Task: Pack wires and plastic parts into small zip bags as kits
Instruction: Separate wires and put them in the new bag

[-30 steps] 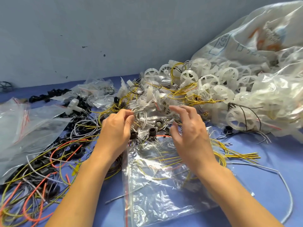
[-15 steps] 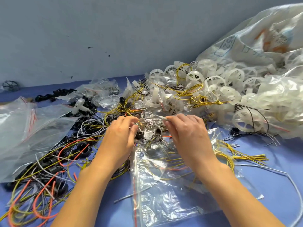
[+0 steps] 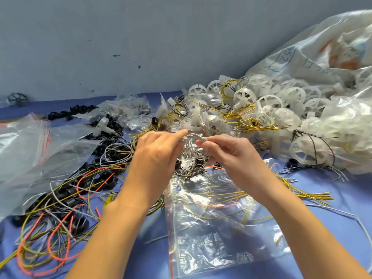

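Note:
My left hand [image 3: 156, 153] and my right hand [image 3: 229, 152] are raised side by side above the table and pinch the two ends of a small bundle of white-grey wires [image 3: 193, 137] between them. Below my right wrist lies a clear zip bag [image 3: 217, 222] with a red seal strip; yellow and red wires show through it. Black ring parts [image 3: 199, 160] with thin dark wires lie just under the bundle. White plastic spoked wheels [image 3: 269, 103] are heaped behind my hands, tangled with yellow wires.
A loose mass of yellow, red and grey wires with black rings [image 3: 66, 198] covers the left front. Empty zip bags [image 3: 30, 150] lie at far left. A large white sack [image 3: 322, 57] and bagged wheels [image 3: 346, 133] fill the right. A grey wall stands behind the blue table [image 3: 342, 198].
Both hands reached into the pile, closed on the white-grey wire bundle and lifted it off the heap. The camera view shifted slightly left and nearer.

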Available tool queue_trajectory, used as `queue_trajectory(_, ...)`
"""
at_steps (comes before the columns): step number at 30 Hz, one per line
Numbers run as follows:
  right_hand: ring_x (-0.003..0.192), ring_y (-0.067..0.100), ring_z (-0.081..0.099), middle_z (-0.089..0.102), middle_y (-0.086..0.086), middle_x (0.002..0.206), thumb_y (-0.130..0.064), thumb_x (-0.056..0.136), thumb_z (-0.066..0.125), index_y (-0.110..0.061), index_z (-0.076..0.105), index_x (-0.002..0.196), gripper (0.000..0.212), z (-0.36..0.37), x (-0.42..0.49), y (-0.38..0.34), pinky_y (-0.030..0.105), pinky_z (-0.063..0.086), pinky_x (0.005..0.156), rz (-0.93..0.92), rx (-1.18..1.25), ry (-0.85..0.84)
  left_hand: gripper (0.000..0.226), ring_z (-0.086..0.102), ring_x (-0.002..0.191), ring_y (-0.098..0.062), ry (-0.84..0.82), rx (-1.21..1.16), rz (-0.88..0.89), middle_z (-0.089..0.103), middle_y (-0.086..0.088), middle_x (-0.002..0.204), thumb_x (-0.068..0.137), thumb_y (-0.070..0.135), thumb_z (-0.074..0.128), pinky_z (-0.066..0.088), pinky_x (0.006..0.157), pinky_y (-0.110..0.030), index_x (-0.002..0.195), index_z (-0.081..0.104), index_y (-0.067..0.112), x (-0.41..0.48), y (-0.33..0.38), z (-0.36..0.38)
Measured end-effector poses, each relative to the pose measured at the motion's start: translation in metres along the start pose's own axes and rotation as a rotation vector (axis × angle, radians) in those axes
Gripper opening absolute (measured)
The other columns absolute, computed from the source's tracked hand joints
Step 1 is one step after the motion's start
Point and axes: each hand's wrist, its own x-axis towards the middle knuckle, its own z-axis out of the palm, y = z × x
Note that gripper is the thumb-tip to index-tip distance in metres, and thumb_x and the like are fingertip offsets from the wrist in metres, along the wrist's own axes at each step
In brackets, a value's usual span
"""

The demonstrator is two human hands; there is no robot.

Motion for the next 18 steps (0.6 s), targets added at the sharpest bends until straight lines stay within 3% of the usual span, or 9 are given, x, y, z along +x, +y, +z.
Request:
queue_trajectory(4, 0.069, 0.007, 0.071, 0.07, -0.01, 0.074, -0.013, 0.091, 0.067, -0.009, 0.076, 0.1, 0.013, -0.001, -0.006, 0.001, 0.009, 0.045, 0.062, 0.013, 0.023, -0.039, 0.028, 0.067, 0.093, -0.016, -0.012, -0.037, -0.004, 0.072, 0.006, 0.104, 0.101, 0.021, 0.047, 0.047, 0.087, -0.04, 0.123, 0.064, 0.016, -0.004, 0.002, -0.004)
queue_trajectory(7, 0.071, 0.005, 0.072, 0.073, 0.004, 0.083, -0.008, 0.09, 0.067, -0.004, 0.075, 0.1, 0.013, -0.002, -0.012, 0.001, 0.014, 0.05, 0.069, 0.037, -0.003, -0.101, 0.022, 0.068, 0.091, -0.015, 0.014, -0.007, -0.02, 0.072, 0.007, 0.104, 0.101, 0.019, 0.05, 0.046, 0.083, -0.037, 0.116, 0.065, 0.017, -0.006, 0.004, -0.006)
queue_trajectory(9, 0.072, 0.006, 0.073, 0.075, 0.002, 0.085, -0.01, 0.09, 0.067, -0.008, 0.075, 0.101, 0.014, -0.002, -0.015, 0.001, 0.019, 0.053, 0.072, 0.073, -0.025, -0.121, 0.02, 0.068, 0.091, -0.016, 0.013, 0.03, -0.032, 0.073, 0.008, 0.103, 0.101, 0.02, 0.05, 0.044, 0.081, -0.036, 0.112, 0.066, 0.018, -0.007, 0.005, -0.007)
queue_trajectory(12, 0.059, -0.003, 0.067, 0.075, -0.007, 0.075, -0.012, 0.091, 0.068, -0.014, 0.077, 0.099, 0.013, -0.005, -0.019, 0.0, 0.007, 0.042, 0.06, 0.109, -0.072, -0.12, 0.015, 0.067, 0.086, -0.018, 0.028, 0.074, -0.077, 0.073, 0.007, 0.099, 0.099, 0.019, 0.055, 0.043, 0.078, -0.035, 0.107, 0.067, 0.019, -0.007, 0.001, -0.01)
queue_trajectory(14, 0.059, -0.005, 0.064, 0.074, -0.009, 0.071, -0.018, 0.091, 0.068, -0.02, 0.077, 0.097, 0.011, -0.008, -0.021, -0.003, 0.006, 0.037, 0.058, 0.12, -0.111, -0.147, 0.012, 0.065, 0.081, -0.021, 0.06, 0.108, -0.112, 0.073, 0.006, 0.093, 0.097, 0.017, 0.059, 0.041, 0.075, -0.033, 0.104, 0.068, 0.02, -0.006, -0.004, -0.014)
queue_trajectory(18, 0.06, -0.003, 0.06, 0.075, -0.006, 0.072, -0.033, 0.09, 0.067, -0.027, 0.077, 0.092, 0.012, -0.011, -0.021, -0.007, 0.025, 0.037, 0.059, 0.145, -0.14, -0.221, 0.013, 0.061, 0.075, -0.032, 0.103, 0.119, -0.26, 0.074, 0.001, 0.087, 0.097, 0.021, 0.057, 0.033, 0.068, -0.031, 0.104, 0.067, 0.024, -0.007, -0.013, -0.021)
